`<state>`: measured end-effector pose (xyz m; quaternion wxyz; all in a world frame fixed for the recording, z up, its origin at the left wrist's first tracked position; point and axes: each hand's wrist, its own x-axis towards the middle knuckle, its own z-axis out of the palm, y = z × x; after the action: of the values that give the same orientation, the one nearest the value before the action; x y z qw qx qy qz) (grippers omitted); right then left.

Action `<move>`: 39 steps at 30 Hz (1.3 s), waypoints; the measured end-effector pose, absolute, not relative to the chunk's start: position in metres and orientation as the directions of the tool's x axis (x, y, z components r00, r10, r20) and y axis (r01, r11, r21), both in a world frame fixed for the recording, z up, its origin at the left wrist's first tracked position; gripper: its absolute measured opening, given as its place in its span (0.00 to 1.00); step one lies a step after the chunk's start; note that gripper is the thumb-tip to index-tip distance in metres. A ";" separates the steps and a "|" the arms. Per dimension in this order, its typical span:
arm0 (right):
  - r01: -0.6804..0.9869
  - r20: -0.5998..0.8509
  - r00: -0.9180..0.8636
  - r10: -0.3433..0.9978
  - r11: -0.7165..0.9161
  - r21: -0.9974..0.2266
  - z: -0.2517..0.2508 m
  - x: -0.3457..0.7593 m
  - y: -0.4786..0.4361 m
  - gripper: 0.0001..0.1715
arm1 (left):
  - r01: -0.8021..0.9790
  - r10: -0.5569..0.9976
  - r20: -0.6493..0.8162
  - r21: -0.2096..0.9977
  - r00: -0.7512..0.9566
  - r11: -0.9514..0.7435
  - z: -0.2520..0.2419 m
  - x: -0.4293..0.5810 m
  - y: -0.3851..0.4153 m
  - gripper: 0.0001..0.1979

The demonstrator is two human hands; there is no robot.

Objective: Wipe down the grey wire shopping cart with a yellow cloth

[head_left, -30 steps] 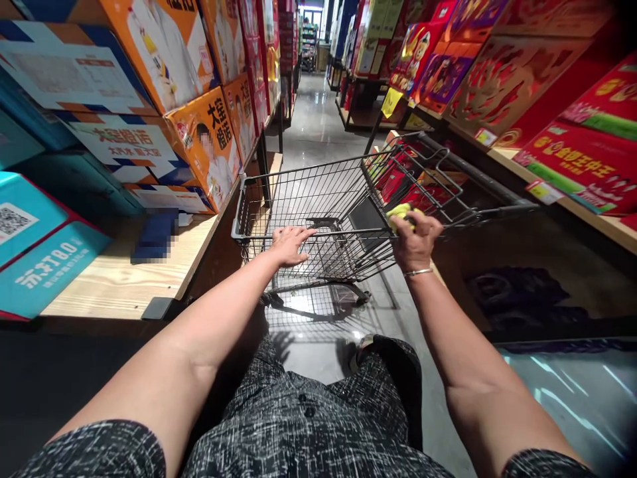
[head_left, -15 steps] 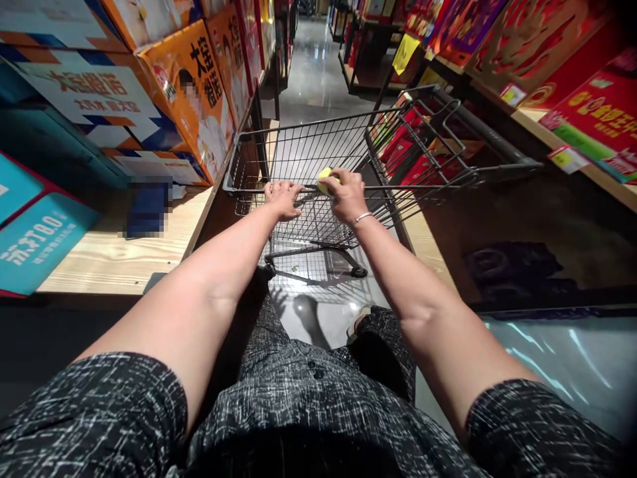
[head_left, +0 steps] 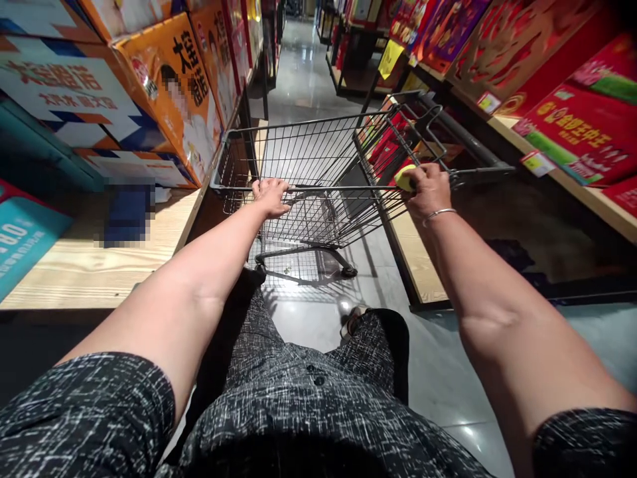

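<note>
One wire shopping cart (head_left: 318, 153) under my two hands, left hand (head_left: 269, 196) and right hand (head_left: 428, 191); one yellow cloth (head_left: 405, 178) beneath the right; one bracelet (head_left: 438, 214).

Cart (head_left: 318, 149): dark metal wire, matt. Shelf (head_left: 84, 265): pale raw-looking wood. Floor (head_left: 303, 79): glossy smooth tile. Boxes (head_left: 169, 93): printed cardboard.

Red box (head_left: 567, 133) reads "金锣王中王", orange box (head_left: 169, 86) starts "大宝", teal box (head_left: 24, 236) shows "0.0".
</note>
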<state>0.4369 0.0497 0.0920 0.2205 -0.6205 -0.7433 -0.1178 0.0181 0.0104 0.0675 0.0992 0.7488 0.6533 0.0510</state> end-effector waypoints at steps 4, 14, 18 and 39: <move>0.958 0.481 -0.127 0.868 0.233 -0.169 0.088 0.426 0.058 0.29 | 0.986 0.994 -0.071 0.154 0.081 -0.069 0.071 0.033 0.006 0.36; 0.843 0.592 -0.359 0.722 0.523 -0.127 0.056 0.334 0.039 0.24 | 0.907 0.952 -0.059 0.325 0.301 -0.267 0.089 0.113 0.002 0.35; 0.868 0.635 -0.305 0.710 0.482 -0.122 0.018 0.314 0.016 0.23 | 0.891 0.961 -0.076 0.399 0.266 -0.215 0.094 0.116 0.004 0.28; 0.837 0.555 -0.375 0.742 0.528 -0.142 -0.053 0.363 -0.056 0.20 | 0.849 0.935 -0.057 0.441 0.351 -0.292 0.089 0.089 -0.029 0.29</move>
<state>0.3631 -0.0557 -0.0528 0.2891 -0.4787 -0.8250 -0.0819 0.0888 -0.0289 0.0894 0.2021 0.7967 0.5596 0.1063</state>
